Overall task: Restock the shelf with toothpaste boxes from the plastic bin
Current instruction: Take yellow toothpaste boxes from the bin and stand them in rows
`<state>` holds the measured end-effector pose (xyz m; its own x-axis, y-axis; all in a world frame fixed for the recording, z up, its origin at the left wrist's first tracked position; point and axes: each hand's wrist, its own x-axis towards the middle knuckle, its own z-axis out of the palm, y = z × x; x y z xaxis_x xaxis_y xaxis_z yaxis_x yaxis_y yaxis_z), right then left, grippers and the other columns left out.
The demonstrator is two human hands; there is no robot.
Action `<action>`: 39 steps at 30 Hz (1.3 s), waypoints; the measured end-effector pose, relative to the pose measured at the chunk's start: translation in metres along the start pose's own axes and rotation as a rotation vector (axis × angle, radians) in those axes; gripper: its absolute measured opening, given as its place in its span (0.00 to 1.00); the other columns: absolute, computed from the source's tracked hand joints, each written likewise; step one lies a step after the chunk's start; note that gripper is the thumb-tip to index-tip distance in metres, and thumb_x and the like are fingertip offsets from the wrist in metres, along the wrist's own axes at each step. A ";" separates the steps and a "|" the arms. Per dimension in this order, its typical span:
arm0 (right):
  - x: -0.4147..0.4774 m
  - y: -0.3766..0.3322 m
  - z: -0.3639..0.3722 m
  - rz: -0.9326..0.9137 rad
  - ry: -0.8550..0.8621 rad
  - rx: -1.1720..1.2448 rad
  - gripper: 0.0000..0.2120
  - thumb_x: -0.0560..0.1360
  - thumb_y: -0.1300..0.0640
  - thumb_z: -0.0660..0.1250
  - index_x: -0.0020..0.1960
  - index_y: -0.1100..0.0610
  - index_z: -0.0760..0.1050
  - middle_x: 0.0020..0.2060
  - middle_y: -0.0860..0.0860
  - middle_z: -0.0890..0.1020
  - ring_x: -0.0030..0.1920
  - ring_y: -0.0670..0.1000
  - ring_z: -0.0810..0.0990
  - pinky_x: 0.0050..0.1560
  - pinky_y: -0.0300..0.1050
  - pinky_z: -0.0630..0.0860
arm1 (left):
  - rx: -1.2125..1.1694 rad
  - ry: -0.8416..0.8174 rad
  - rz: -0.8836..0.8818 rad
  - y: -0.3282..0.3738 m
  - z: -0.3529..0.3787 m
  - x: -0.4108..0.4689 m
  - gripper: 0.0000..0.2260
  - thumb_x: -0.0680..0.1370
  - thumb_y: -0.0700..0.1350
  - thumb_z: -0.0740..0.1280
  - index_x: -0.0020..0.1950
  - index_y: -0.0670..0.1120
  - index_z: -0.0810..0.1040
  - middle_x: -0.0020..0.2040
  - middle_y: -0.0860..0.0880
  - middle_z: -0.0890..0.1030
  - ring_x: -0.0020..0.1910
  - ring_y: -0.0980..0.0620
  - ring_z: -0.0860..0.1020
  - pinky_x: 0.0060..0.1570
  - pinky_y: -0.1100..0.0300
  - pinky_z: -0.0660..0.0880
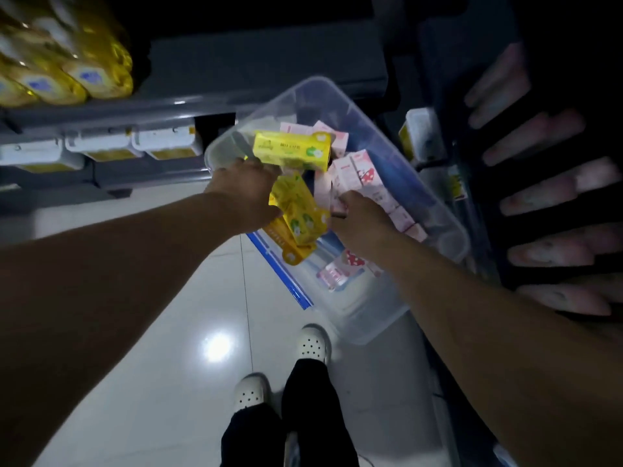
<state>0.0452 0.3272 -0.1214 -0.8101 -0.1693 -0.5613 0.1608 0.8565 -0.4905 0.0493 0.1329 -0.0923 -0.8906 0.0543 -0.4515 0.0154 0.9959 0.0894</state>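
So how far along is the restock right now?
Roughly midway, by the look of it. Done: rows of pink packs already sit on the dark shelf at right. In hand: the left hand grips several yellow boxes over the bin; the right hand is down on the pink boxes, grip unclear. Left: many pink boxes lie in the bin.

yellow boxes [292,150], pink boxes [362,178]

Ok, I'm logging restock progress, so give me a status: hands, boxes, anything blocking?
Left hand gripping yellow boxes over the plastic bin. Right hand on pink boxes inside, grip unclear. Nothing blocking seen.
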 end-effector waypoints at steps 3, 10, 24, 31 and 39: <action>0.021 0.007 0.025 0.028 -0.036 0.065 0.18 0.74 0.49 0.66 0.60 0.56 0.73 0.52 0.52 0.80 0.51 0.53 0.78 0.47 0.45 0.74 | 0.032 -0.001 0.037 -0.003 0.029 0.017 0.33 0.72 0.55 0.70 0.73 0.47 0.64 0.69 0.42 0.68 0.68 0.40 0.65 0.63 0.45 0.69; 0.051 0.021 0.066 0.199 -0.022 0.291 0.13 0.76 0.52 0.64 0.57 0.58 0.77 0.47 0.54 0.81 0.47 0.55 0.80 0.38 0.41 0.71 | 0.139 0.046 0.111 -0.007 0.067 0.044 0.31 0.71 0.51 0.70 0.71 0.45 0.67 0.69 0.42 0.69 0.69 0.39 0.63 0.60 0.44 0.68; 0.066 0.027 0.089 0.296 0.052 0.570 0.07 0.77 0.57 0.61 0.50 0.49 0.76 0.48 0.54 0.82 0.48 0.59 0.82 0.50 0.58 0.81 | 0.144 0.093 0.157 -0.004 0.076 0.068 0.29 0.71 0.38 0.69 0.71 0.43 0.66 0.65 0.38 0.70 0.64 0.36 0.67 0.53 0.44 0.73; 0.031 0.006 0.056 0.304 0.124 0.618 0.08 0.78 0.59 0.60 0.49 0.53 0.78 0.46 0.57 0.82 0.46 0.58 0.82 0.48 0.58 0.82 | -0.292 0.255 0.082 -0.015 0.021 0.032 0.24 0.71 0.36 0.68 0.66 0.42 0.69 0.56 0.39 0.76 0.54 0.39 0.76 0.46 0.55 0.71; -0.039 -0.025 0.006 0.278 0.308 0.773 0.03 0.75 0.57 0.64 0.46 0.53 0.77 0.46 0.58 0.83 0.48 0.61 0.82 0.52 0.63 0.80 | -1.094 0.381 -0.237 -0.018 -0.053 -0.040 0.19 0.72 0.39 0.71 0.61 0.44 0.71 0.42 0.49 0.75 0.38 0.50 0.75 0.40 0.55 0.77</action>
<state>0.0760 0.3093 -0.0912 -0.7829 0.2312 -0.5775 0.6217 0.2579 -0.7396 0.0611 0.1088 -0.0287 -0.9000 -0.3330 -0.2815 -0.4005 0.3762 0.8355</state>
